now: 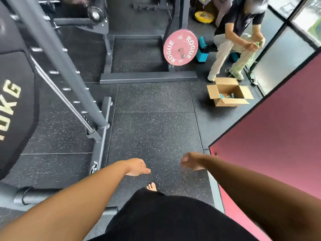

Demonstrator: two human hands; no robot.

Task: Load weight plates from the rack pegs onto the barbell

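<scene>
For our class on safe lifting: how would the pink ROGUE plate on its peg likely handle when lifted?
The pink plate is a disc marked 10: probably rigid and heavy for its size. Round, so it may roll if set on edge. No grip slots show, so it could slip.

The location is a gym weight room. Black speckled rubber floor tiles (152, 122) cover the centre of the frame. A grey steel rack (57, 54) with rows of pegs crosses the upper left. A pink plate (180, 46) marked ROGUE hangs on a peg at upper centre; a black plate (13, 105) marked 10KG fills the left edge. A yellow plate (204, 16) lies on the floor at the top, right of centre.
</scene>
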